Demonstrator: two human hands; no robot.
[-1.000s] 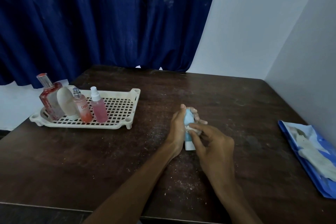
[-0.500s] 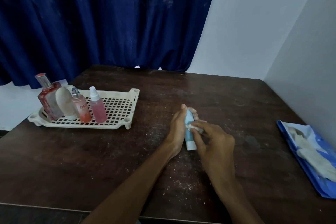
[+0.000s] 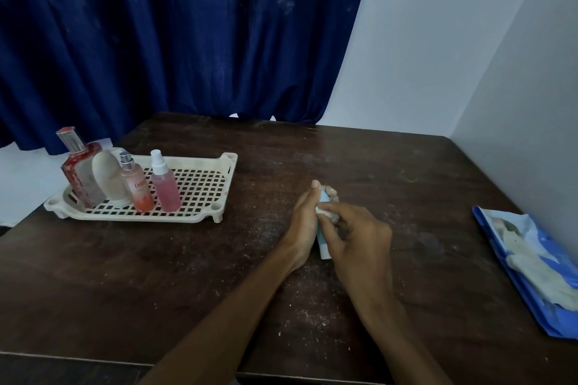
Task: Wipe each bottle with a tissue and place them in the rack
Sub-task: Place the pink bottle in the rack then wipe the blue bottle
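At the table's middle my left hand (image 3: 305, 217) grips a small light-blue bottle (image 3: 323, 245) that stands upright on the wood. My right hand (image 3: 356, 236) pinches a scrap of white tissue (image 3: 325, 212) against the bottle's upper side. Most of the bottle is hidden by both hands. The cream lattice rack (image 3: 200, 184) sits at the left with several bottles at its left end: a red square perfume bottle (image 3: 79, 172), a white oval bottle (image 3: 108, 178), a pink labelled bottle (image 3: 137, 187) and a pink spray bottle (image 3: 164, 184).
A blue tissue packet (image 3: 538, 262) with white tissue sticking out lies at the table's right edge. A dark blue curtain (image 3: 175, 34) hangs behind the table. White walls (image 3: 516, 97) close in the right side. The dark wooden table (image 3: 156, 275) is dusty.
My right hand has slid the tissue up along the bottle and now covers more of it. The left hand keeps its hold. The rack and its bottles are unmoved.
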